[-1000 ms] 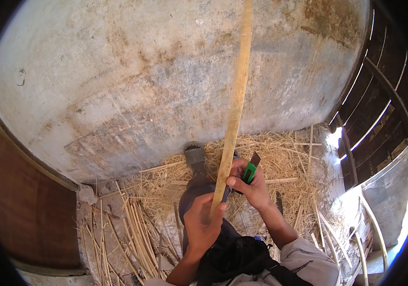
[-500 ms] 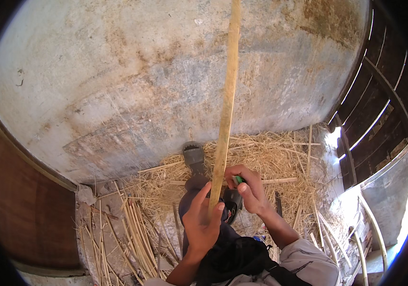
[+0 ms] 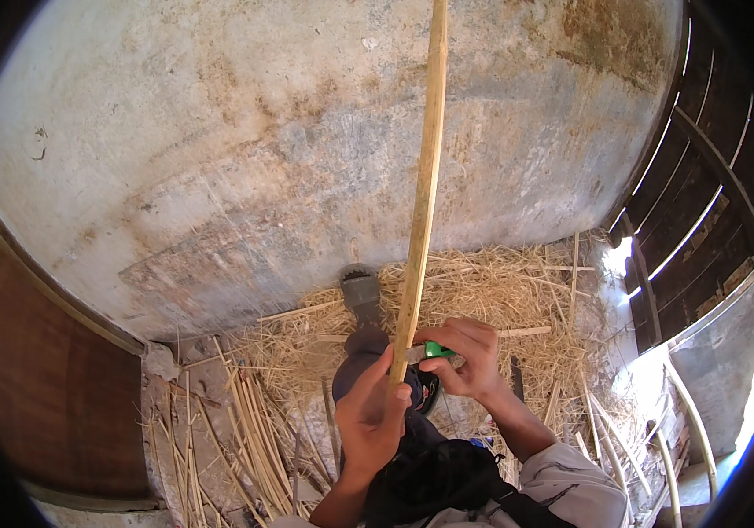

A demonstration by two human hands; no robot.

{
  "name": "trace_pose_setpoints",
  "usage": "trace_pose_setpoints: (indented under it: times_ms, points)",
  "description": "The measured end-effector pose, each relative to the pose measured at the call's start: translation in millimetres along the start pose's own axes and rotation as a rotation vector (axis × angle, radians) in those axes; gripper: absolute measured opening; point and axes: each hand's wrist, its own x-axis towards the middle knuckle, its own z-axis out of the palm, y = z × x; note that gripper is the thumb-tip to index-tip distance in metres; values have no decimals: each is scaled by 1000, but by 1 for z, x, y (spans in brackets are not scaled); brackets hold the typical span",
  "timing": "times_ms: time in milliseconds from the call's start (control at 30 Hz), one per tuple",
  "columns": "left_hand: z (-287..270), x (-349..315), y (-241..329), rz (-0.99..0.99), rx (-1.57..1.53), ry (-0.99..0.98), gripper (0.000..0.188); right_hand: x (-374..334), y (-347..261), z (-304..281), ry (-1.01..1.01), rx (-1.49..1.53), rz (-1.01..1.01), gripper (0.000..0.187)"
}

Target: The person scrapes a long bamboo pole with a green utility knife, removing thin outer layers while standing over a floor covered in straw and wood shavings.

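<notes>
A long, pale bamboo strip stands nearly upright before me and runs up past the top of the view. Its lower end is gripped by my left hand, with the thumb on one side and the fingers on the other. My right hand is closed around a small green-handled knife. The knife's short blade meets the right edge of the strip, just above my left fingers. Part of the handle is hidden in my right fingers.
Straw-like shavings cover the floor by the stained wall. Several split strips lie at the lower left, beside a brown panel. More poles lean at the lower right. My shoe rests near the wall.
My right hand has turned, bringing the green-handled knife into clearer view, and its blade now touches the strip. The left hand keeps hold of the bamboo strip, which has shifted slightly.
</notes>
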Motion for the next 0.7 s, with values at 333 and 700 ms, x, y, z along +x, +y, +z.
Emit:
trace_pose_setpoints:
  times_ms: [333, 700]
  points:
    - [-4, -5, -1, -46, 66, -10, 51, 4, -17, -8, 4, -182, 14, 35]
    - [-4, -35, -17, -239, 16, -75, 48, 20, 34, -37, 291, 287, 427, 45]
